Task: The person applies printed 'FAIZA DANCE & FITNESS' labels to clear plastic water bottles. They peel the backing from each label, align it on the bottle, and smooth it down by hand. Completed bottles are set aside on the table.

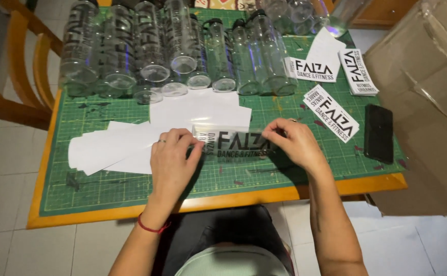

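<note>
My left hand and my right hand hold the two ends of a clear transfer sticker with black lettering, stretched flat just above the green cutting mat. My left fingers pinch its left edge, my right fingers its right edge. A red cord circles my left wrist. Peeled white backing sheets lie beside my left hand.
Several clear bottles lie in a row at the mat's far side. Stacks of white stickers with black lettering sit at the right, next to a black phone. A cardboard box stands right, a wooden chair left.
</note>
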